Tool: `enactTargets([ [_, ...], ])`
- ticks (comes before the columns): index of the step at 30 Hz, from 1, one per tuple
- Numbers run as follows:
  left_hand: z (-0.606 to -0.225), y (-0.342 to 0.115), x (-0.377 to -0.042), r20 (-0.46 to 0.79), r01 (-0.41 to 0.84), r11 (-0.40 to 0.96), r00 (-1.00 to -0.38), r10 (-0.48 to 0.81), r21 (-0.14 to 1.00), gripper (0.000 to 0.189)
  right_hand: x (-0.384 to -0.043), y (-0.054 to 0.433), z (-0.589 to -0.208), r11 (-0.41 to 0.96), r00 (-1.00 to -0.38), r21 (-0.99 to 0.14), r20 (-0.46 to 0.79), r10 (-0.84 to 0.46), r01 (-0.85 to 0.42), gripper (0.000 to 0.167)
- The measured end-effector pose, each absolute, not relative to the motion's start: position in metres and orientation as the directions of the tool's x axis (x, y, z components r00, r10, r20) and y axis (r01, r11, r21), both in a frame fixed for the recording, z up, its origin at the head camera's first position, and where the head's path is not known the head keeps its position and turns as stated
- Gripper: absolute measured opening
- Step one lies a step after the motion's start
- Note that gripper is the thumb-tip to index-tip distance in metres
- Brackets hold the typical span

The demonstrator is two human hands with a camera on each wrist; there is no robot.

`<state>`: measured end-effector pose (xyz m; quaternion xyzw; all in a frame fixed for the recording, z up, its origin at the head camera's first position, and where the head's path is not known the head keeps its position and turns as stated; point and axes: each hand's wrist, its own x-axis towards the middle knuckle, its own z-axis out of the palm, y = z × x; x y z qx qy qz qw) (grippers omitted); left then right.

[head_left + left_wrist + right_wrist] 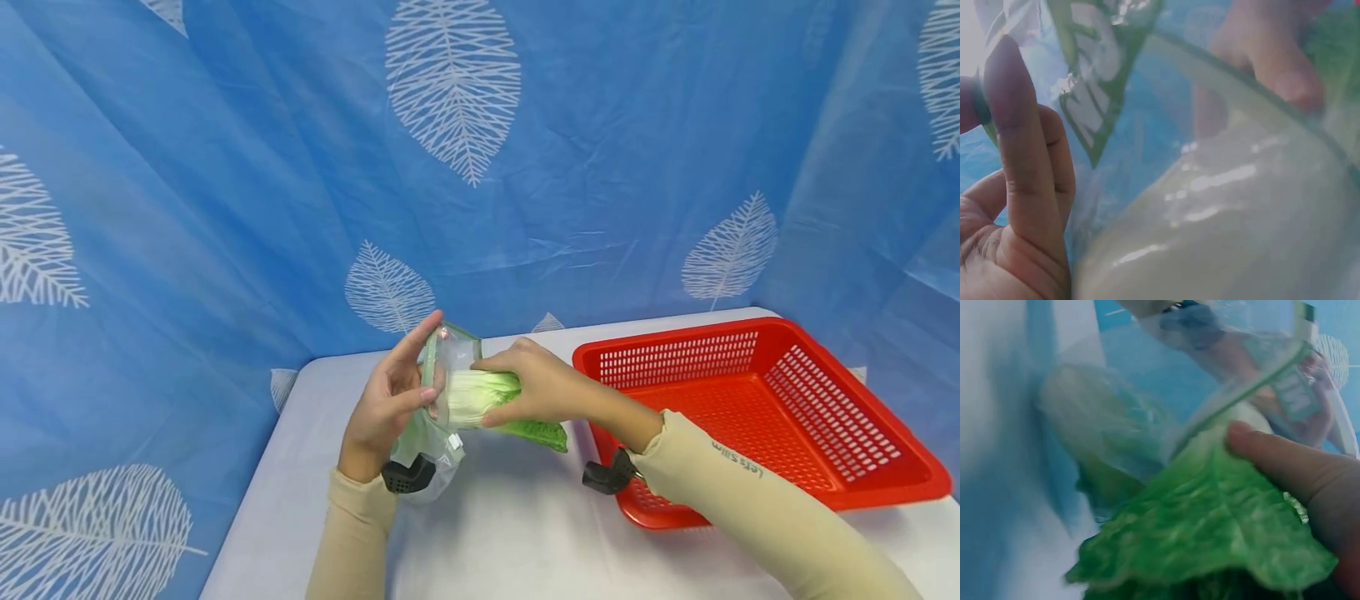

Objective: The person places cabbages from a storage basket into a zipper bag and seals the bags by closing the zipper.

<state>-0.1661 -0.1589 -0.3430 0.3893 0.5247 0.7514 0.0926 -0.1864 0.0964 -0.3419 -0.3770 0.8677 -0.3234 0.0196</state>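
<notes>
A clear zip bag (459, 346) with a green-edged mouth hangs from my left hand (381, 408), which pinches its rim between thumb and fingers. My right hand (536, 379) holds a napa cabbage piece (480, 398), fingers above and thumb below. Its pale stalk end is at the bag's mouth, partly behind the clear film; the green leaf end (1204, 519) sticks out to the right. In the right wrist view another pale green vegetable (1100, 419) shows through the bag. A green label (1107, 69) with white letters is on the film in the left wrist view.
A red plastic basket (896, 457) with slotted walls stands on the right of the white-covered table (525, 542), beside my right forearm. Blue cloth (570, 217) with white leaf prints hangs behind and along the sides.
</notes>
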Motion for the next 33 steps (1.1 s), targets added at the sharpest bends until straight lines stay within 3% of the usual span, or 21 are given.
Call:
enactTargets([
  [5,-0.346,-0.158,-0.169,0.546,0.298,-0.489,-0.664,0.511,0.820,0.081,-0.180,0.098,-0.360,0.515,-0.753,-0.591,0.268,-0.601,-0.621,0.073],
  [11,-0.349,-0.159,-0.171,0.613,0.342,-0.541,-0.637,0.467,0.768,0.080,-0.175,0.109,-0.375,0.537,-0.759,-0.577,0.246,-0.603,-0.615,0.083],
  [17,-0.350,-0.163,-0.174,0.654,0.376,-0.565,-0.615,0.441,0.735,0.079,-0.169,0.129,-0.386,0.478,-0.708,-0.655,0.126,-0.695,-0.585,0.119],
  [20,-0.351,-0.164,-0.174,0.656,0.369,-0.575,-0.611,0.443,0.731,0.079,-0.166,0.133,-0.391,0.481,-0.716,-0.678,0.097,-0.691,-0.556,0.129],
  [28,-0.350,-0.167,-0.173,0.668,0.351,-0.610,-0.611,0.425,0.710,0.078,-0.163,0.134,-0.393,0.438,-0.767,-0.690,0.271,-0.581,-0.576,0.113],
  [33,-0.351,-0.171,-0.171,0.659,0.341,-0.613,-0.626,0.418,0.713,0.079,-0.161,0.132,-0.386,0.333,-0.748,-0.719,0.385,-0.540,-0.610,0.089],
])
